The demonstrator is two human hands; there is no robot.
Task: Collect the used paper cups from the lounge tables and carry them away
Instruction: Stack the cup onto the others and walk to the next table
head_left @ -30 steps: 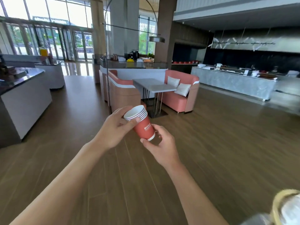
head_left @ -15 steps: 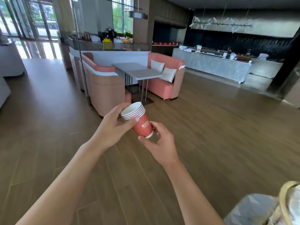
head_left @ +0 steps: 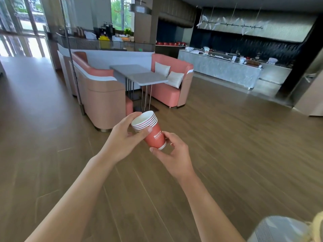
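Paper cups (head_left: 150, 130), nested in 1 tilted stack, sit between my hands above the wooden floor (head_left: 227, 145): left hand (head_left: 125, 139) grips the rims, right hand (head_left: 175, 154) pinches the base. A loose grip could let the inner cups slide out.

I am seeing a stack of cups (head_left: 153, 132) that is coral red with white rims, thin dark lines near the top and white letters on the side. Behind the stack of cups, the sofas (head_left: 172, 79) are showing pink seats and tan outsides, with white cushions (head_left: 173, 79). Between the sofas, the tabletop (head_left: 139, 74) is looking pale grey. The floor (head_left: 227, 145) is brown wood in long planks. Far right of the sofas, the counter (head_left: 218, 69) is looking grey and marbled.
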